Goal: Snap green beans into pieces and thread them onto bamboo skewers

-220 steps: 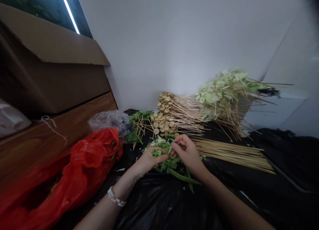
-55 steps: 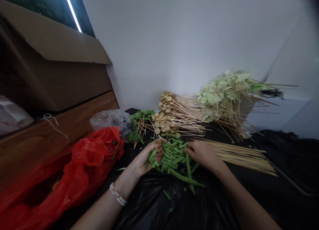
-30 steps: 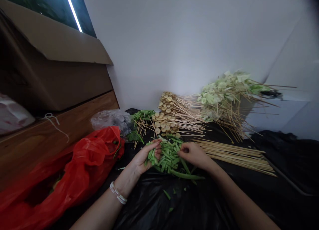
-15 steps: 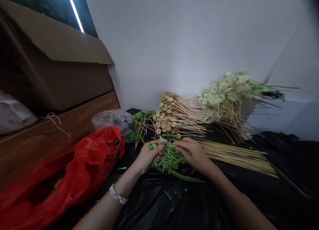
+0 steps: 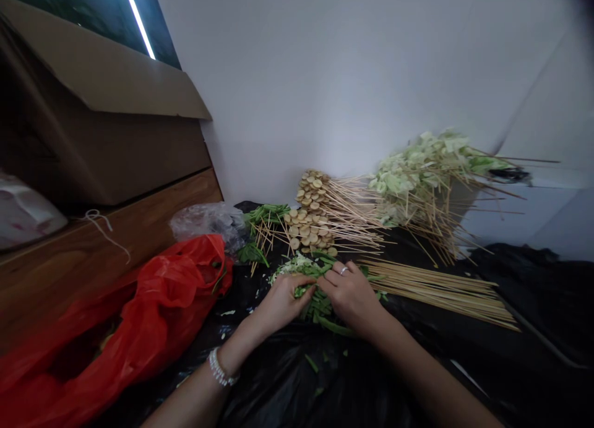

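Green cut bean pieces (image 5: 320, 309), light, stiff, a bit slick and easily scattered, lie heaped on the black plastic sheet (image 5: 297, 385), just beside loose bamboo skewers (image 5: 431, 291). Left hand (image 5: 283, 303) and right hand (image 5: 351, 295) curl in, grasping pieces; best taken in small bunches.

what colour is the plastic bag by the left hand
The plastic bag is bright red, best seen in the head view.

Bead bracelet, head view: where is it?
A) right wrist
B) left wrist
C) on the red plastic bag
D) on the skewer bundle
B. The white beaded bracelet circles the wrist of the left hand, which rests on the cut green beans.
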Tool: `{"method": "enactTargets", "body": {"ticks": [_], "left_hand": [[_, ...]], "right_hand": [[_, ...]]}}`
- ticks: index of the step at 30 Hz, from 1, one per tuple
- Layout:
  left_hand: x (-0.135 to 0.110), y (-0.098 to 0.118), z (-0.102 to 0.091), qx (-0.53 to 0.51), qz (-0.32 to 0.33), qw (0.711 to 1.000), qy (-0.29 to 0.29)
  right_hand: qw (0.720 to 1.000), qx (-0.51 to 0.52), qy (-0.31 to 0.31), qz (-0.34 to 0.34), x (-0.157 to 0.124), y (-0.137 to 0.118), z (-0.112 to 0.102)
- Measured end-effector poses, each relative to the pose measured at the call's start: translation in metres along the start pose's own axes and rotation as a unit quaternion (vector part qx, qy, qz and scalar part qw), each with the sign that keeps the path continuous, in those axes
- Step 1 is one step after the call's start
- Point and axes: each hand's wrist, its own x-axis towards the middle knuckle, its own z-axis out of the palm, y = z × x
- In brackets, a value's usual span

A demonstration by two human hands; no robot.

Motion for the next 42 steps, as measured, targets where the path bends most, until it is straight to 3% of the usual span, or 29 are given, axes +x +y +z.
{"method": "enactTargets", "body": {"ticks": [3,5,8,11,19,25,30,32,35,37,39,42], "left_hand": [[0.0,0.001,-0.003,-0.03,-0.007,0.999,-0.011],[0.0,0.002,-0.006,-0.106,-0.045,0.993,-0.018],[0.0,0.005,-0.012,-0.258,-0.122,0.958,-0.028],[-0.001,0.008,-0.015,-0.349,-0.149,0.925,-0.023],[-0.002,0.009,-0.007,-0.483,-0.175,0.858,0.023],[-0.002,0.009,0.0,-0.545,-0.194,0.814,0.057],[-0.001,0.011,0.005,-0.586,-0.206,0.781,0.067],[-0.001,0.013,0.005,-0.586,-0.205,0.781,0.071],[-0.001,0.014,0.001,-0.559,-0.194,0.803,0.066],[-0.001,0.014,-0.003,-0.541,-0.197,0.817,0.044],[-0.002,0.013,-0.009,-0.521,-0.202,0.829,0.013],[-0.004,0.013,-0.018,-0.465,-0.205,0.857,-0.09]], "right_hand": [[1.0,0.006,0.02,-0.017,-0.001,-0.002,-0.002],[0.999,0.044,0.031,-0.008,-0.002,-0.003,-0.005],[0.989,0.13,0.059,0.03,-0.002,-0.004,-0.01],[0.969,0.217,0.096,0.061,-0.001,-0.006,-0.013],[0.916,0.328,0.187,0.136,0.005,-0.018,-0.013],[0.882,0.367,0.206,0.213,0.008,-0.028,-0.012],[0.831,0.427,0.224,0.276,0.01,-0.029,-0.007],[0.822,0.439,0.226,0.282,0.01,-0.028,-0.007],[0.83,0.435,0.218,0.273,0.012,-0.024,-0.01],[0.82,0.439,0.217,0.297,0.012,-0.018,-0.013],[0.781,0.461,0.228,0.353,0.011,-0.007,-0.016],[0.688,0.521,0.266,0.429,0.008,0.016,-0.017]]}}
